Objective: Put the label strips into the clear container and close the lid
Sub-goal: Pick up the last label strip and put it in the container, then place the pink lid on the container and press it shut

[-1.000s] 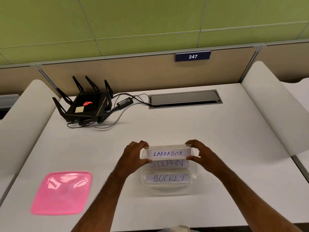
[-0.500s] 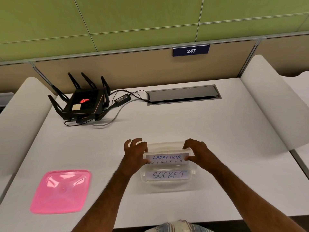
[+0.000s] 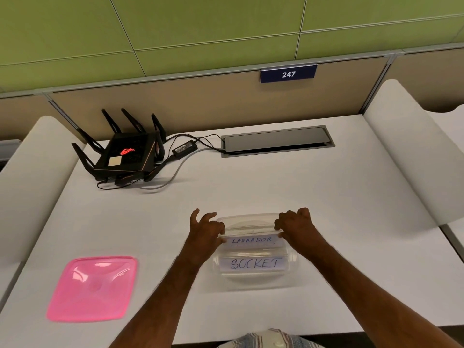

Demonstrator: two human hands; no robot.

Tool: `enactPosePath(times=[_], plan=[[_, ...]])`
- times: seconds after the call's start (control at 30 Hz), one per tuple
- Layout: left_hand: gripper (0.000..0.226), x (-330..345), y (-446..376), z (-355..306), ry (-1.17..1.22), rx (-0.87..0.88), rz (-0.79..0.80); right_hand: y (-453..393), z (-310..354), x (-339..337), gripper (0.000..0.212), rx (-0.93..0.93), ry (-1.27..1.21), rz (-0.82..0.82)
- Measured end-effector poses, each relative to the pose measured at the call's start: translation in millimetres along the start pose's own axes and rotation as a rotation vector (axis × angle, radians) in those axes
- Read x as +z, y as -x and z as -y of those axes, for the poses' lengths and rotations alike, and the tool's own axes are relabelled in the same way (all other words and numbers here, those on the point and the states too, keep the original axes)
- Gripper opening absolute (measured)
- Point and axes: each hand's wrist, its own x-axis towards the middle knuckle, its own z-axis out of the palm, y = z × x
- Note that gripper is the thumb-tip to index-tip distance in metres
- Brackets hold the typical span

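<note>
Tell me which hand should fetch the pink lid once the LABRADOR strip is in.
Probably the left. The pink lid lies on the table to the left of the clear container, on the left hand's side. The right hand, at the LABRADOR strip's other end, would have to cross over the container.

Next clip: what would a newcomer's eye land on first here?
Both hands, left hand and right hand, pinch a white LABRADOR label strip over the clear plastic container at front centre. A bright pink square lid lies front left; a black antenna router sits back left.
</note>
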Motion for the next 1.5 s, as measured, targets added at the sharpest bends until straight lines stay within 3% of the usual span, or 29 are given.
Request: enactPosePath(times=[0.27, 0.7, 0.9, 1.1, 1.23, 1.5], plan=[[0.034, -5, -8, -3, -0.123, 0.025, 0.058, -7, 0, 7, 0.032, 0.013, 0.171, 0.013], [0.030, -8, -14, -8, -0.173, 0.015, 0.108, -14, 0, 9, 0.030, 0.070, 0.110, -0.003], [0.028, 2, -8, 1, -0.039, 0.032, -0.002, -7, 7, 10, 0.027, 0.089, -0.143, -0.120], [0.003, -9, 2, 7, 0.236, -0.056, -0.197, -20, 30, 7, 0.021, 0.089, -0.507, -0.197], [0.008, -15, 14, 21, 0.277, -0.145, -0.289, -34, 51, 7, 0.029, 0.085, -0.472, -0.216], [0.028, -16, 48, 73, 0.289, -0.334, -0.360, -73, 109, 5, 0.070, 0.043, -0.270, -0.112]])
